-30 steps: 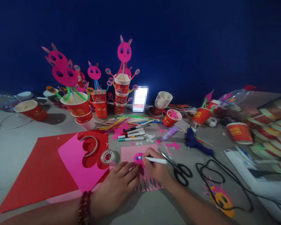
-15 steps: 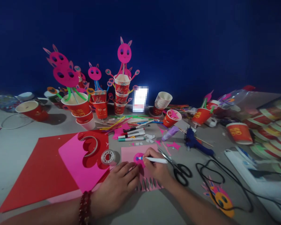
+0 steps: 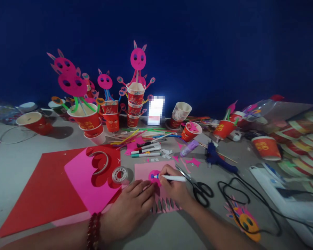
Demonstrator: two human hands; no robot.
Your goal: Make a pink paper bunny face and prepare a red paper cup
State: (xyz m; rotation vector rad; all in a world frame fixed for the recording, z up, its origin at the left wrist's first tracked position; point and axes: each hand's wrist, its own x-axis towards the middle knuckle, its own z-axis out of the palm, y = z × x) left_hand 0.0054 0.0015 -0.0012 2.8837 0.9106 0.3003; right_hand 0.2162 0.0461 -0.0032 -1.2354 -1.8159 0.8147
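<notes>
My right hand [image 3: 176, 187] is closed round a white marker [image 3: 174, 178], whose blue tip touches a small magenta paper circle [image 3: 153, 173] with a blue spot on it. The circle lies on a light pink sheet [image 3: 142, 169], with a row of dark leaf-shaped marks or holes near its lower edge. My left hand [image 3: 135, 203] lies palm down with its fingertips at the lower left of the circle; whether they pinch anything is hidden. Just right of my right hand are black-handled scissors [image 3: 202, 193]. A tape roll [image 3: 120, 175] sits beyond my left hand.
Red paper [image 3: 47, 187] and magenta paper [image 3: 86, 184] lie at left. Several capped markers [image 3: 146, 155] are beyond the pink sheet. A blue glue gun [image 3: 217, 159] with a black cable lies right. Cups [image 3: 87, 121] with pink paper figures stand behind, beside a bright screen [image 3: 155, 110].
The view has shifted very slightly. The marker tip stays on the blue spot, and both hands keep nearly the same positions.
</notes>
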